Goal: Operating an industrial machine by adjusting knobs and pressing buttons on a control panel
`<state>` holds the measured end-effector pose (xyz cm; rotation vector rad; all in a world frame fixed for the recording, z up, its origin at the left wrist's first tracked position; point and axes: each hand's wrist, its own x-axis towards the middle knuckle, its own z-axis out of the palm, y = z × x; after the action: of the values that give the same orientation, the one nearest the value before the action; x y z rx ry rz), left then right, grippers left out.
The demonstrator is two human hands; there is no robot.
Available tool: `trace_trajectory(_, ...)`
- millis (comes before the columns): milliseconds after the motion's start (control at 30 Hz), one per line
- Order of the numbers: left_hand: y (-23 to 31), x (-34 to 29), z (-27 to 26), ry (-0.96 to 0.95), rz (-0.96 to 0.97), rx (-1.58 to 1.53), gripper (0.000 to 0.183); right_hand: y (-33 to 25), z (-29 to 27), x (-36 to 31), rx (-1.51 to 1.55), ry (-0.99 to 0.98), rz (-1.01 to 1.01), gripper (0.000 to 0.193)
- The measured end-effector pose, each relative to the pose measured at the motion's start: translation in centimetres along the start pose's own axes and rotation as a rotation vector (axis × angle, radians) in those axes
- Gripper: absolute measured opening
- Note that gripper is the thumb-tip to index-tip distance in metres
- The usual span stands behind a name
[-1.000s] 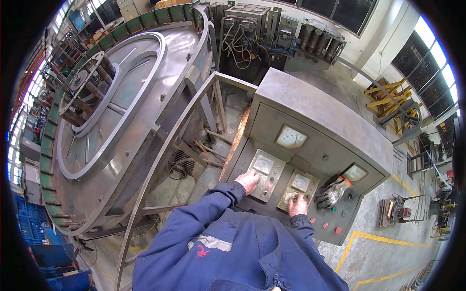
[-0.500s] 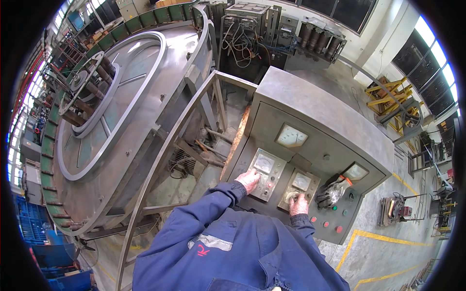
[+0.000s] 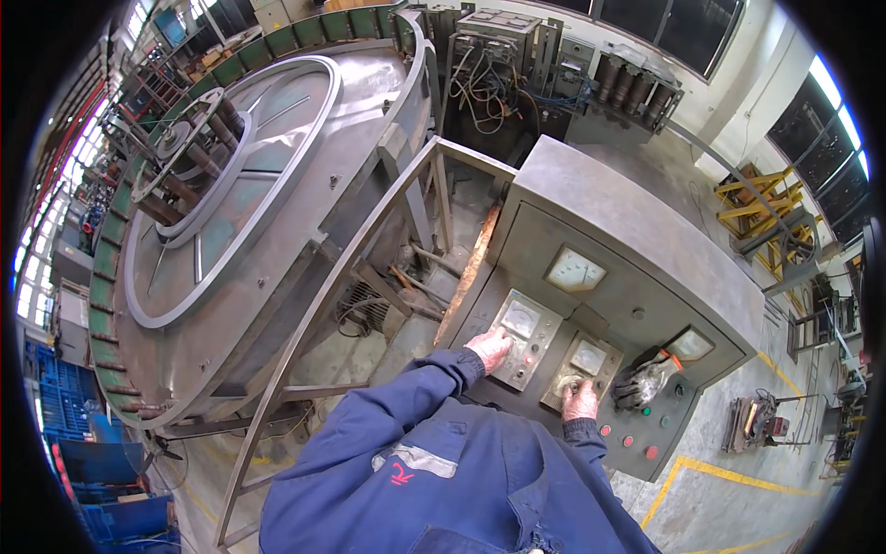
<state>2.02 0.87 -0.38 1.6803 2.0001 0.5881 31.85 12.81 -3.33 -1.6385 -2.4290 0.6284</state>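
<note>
A grey metal control cabinet (image 3: 637, 231) stands in front of me, its sloping panel fitted with two meter modules. On the left control module (image 3: 524, 340), my left hand (image 3: 489, 349) has its fingers drawn together below the meter; they hide whatever they hold. My right hand (image 3: 580, 403) is closed around a round control knob (image 3: 571, 382) low on the right control module (image 3: 591, 358). Grey, soiled work gloves (image 3: 646, 379) with an orange-red cuff lie on the panel, right of that module. Red push buttons (image 3: 628, 441) and green ones (image 3: 647, 412) sit nearby.
A large round steel turntable (image 3: 305, 231) with a pale ring on it fills the left side. Between it and the cabinet runs a metal frame rail (image 3: 318, 323). Behind are a wired machine (image 3: 489, 78) and yellow stands (image 3: 761, 208). Yellow floor lines (image 3: 729, 473) lie to the right.
The whole scene has shifted slightly to the right in the view as my head turned. Both hands stay at the same places on the panel.
</note>
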Motion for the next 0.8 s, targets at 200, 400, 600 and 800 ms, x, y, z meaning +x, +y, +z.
trace_trajectory(200, -0.8, 0.2, 1.0, 0.013, -0.008, -0.015, 0.017, 0.4, 0.6, 0.0, 0.038, 0.035, -0.017, 0.035)
trace_trajectory(400, -2.4, 0.5, 3.3, 0.022, -0.094, -0.094, 0.018, 0.2, 0.5, 0.0, 0.01, 0.022, -0.007, 0.035)
trace_trajectory(600, -0.6, 0.3, 0.9, 0.003, -0.009, -0.027, 0.018, 0.3, 0.3, 0.0, 0.014, 0.0, 0.02, 0.035)
trace_trajectory(800, -0.5, 0.1, 0.6, 0.008, -0.008, -0.013, 0.019, 0.0, 0.1, 0.0, 0.016, -0.007, 0.024, 0.036)
